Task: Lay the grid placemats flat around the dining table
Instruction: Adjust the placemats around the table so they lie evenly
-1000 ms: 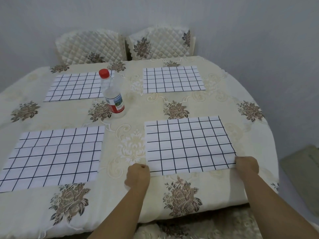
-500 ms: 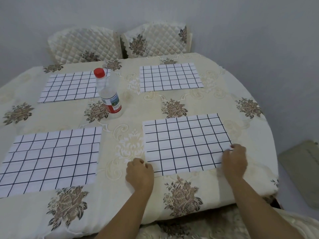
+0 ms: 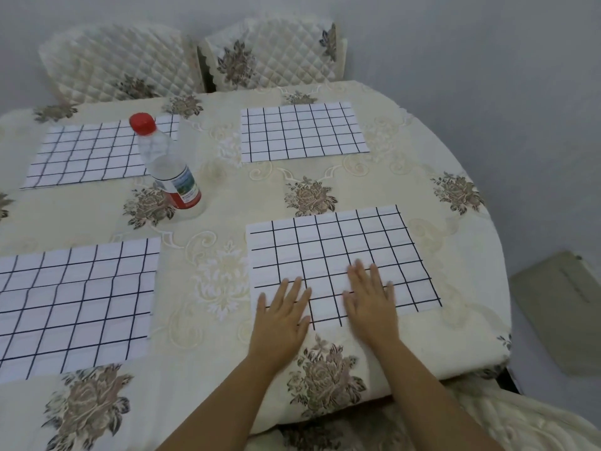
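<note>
Several white placemats with black grid lines lie flat on the floral cream tablecloth of the dining table (image 3: 461, 327). The near right placemat (image 3: 338, 242) has both my hands on its front part. My left hand (image 3: 281, 315) rests flat with fingers straight on its front left area. My right hand (image 3: 370, 299) lies flat beside it, fingers straight, nearer the middle. The near left placemat (image 3: 74, 304), the far left placemat (image 3: 87, 154) and the far right placemat (image 3: 302, 131) lie untouched.
A clear plastic bottle (image 3: 166, 164) with a red cap stands between the far left placemat and the table's middle. Two quilted chair backs (image 3: 117, 60) (image 3: 276, 53) stand behind the table against the wall. A flat grey-green board (image 3: 562, 307) lies on the floor at right.
Both hands let go of the near right placemat's front corners, opened, and moved inward onto its surface, lying flat. The camera has moved closer to the table.
</note>
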Available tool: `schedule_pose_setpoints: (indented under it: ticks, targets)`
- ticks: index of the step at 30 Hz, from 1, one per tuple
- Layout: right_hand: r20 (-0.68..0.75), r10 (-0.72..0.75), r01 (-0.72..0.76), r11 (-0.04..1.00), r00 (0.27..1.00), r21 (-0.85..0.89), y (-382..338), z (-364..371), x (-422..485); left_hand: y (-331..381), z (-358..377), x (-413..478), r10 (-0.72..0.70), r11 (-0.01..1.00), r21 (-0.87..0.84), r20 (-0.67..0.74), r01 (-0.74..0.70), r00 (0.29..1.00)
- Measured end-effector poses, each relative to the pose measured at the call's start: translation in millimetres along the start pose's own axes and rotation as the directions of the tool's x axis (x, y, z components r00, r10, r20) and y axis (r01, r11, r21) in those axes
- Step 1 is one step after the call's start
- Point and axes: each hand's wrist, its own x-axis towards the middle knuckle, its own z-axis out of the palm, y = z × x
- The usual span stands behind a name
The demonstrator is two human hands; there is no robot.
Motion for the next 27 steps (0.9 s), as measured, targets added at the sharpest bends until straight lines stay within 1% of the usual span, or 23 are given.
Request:
schedule_pose_setpoints:
  ticks: [2,4,6,8,10,13,15,17,19,22,25,27]
  targets:
    - [-0.004,0.123,-0.123,0.992,0.992,-0.01,32.7,-10.4,-0.9,-10.9,0.4,-6.3,-0.065,0.998,-0.017,-0.041,0.065,0.997]
    - [-0.023,0.243,-0.244,0.97,0.97,-0.015,62.1,-20.4,-6.5,-19.0,-2.0,-8.8,-0.139,0.99,-0.036,-0.043,0.137,0.989]
    - [-0.019,0.339,-0.34,0.941,0.94,-0.009,81.3,-29.3,-11.8,-25.0,-4.3,-11.3,-0.183,0.982,-0.055,-0.025,0.181,0.983]
    - [-0.003,0.382,-0.382,0.924,0.924,0.008,89.7,-36.3,-12.3,-32.3,-6.1,-14.8,-0.187,0.979,-0.089,-0.029,0.184,0.982]
    - [-0.005,0.41,-0.409,0.911,0.912,0.053,86.0,-43.3,-10.4,-41.7,-8.6,-19.5,-0.179,0.967,-0.195,-0.064,0.163,0.982]
    - [-0.123,0.449,-0.413,0.879,0.885,0.237,67.3,-55.9,-5.4,-51.4,-25.7,-24.2,-0.246,0.904,-0.397,-0.173,0.161,0.954]
    - [-0.213,0.378,-0.314,0.907,0.901,0.282,41.7,-60.5,-2.3,-59.2,-39.6,-27.0,-0.31,0.877,-0.448,-0.248,0.176,0.918]
    - [-0.258,0.284,-0.194,0.926,0.923,0.325,9.2,-58.5,4.5,-66.8,-52.7,-28.1,-0.349,0.856,-0.481,-0.265,0.19,0.899]
    - [-0.212,0.206,-0.107,0.909,0.955,0.402,-33.1,-55.8,9.6,-78.9,-63.4,-33.0,-0.379,0.836,-0.51,-0.271,0.202,0.885]
    - [-0.084,0.135,-0.074,0.856,0.987,0.512,-94.6,-45.7,8.4,-104.5,-77.1,-49.0,-0.429,0.818,-0.527,-0.29,0.232,0.855]
    - [0.003,0.018,-0.016,0.832,1.0,0.555,-149.5,-32.1,1.2,-138.9,-84.4,-73.1,-0.476,0.809,-0.513,-0.287,0.287,0.831]
    - [0.07,-0.049,-0.001,0.814,0.996,0.581,-181.6,-20.2,-4.7,-165.5,-88.0,-91.3,-0.53,0.781,-0.523,-0.264,0.342,0.806]
